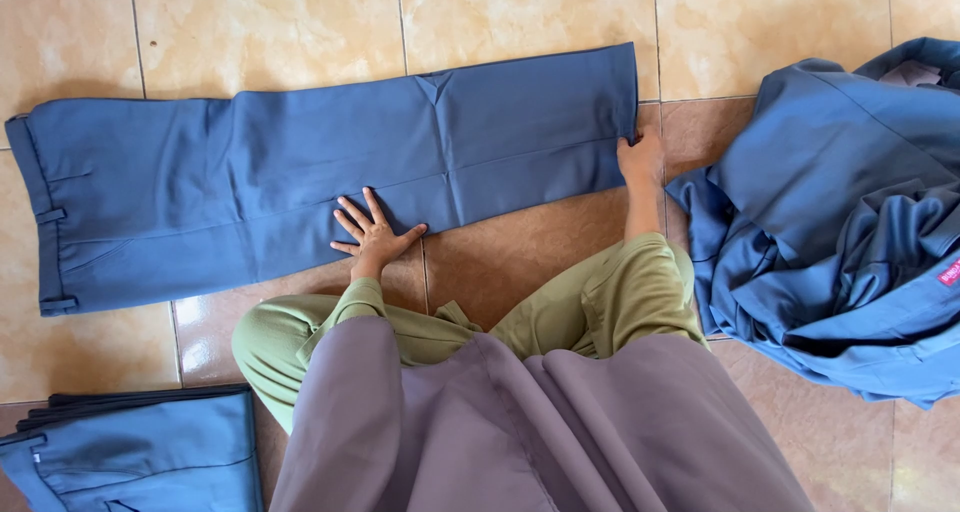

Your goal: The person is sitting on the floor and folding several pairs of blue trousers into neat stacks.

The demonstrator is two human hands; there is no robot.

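— Left hand?
— Open, fingers spread, pressing flat on blue trousers stretched across tiled floor at twelve o'clock.
— Right hand?
— Pinching trouser hem at one o'clock. Heaped blue garments at three, folded stack at eight.

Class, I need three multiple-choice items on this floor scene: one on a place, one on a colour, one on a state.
1. Where does the left hand rest?
A. on the trousers' lower edge, near the middle
B. on the heap
C. on the folded stack

2. What colour are the trousers?
A. green
B. blue
C. white

3. How do the trousers lie?
A. crumpled
B. rolled up
C. spread flat on the tiled floor

Answers: 1 A, the fingers are splayed flat there, while the right hand is at the hem; 2 B, blue like the heap and the folded stack; 3 C, stretched out from waistband to hem.
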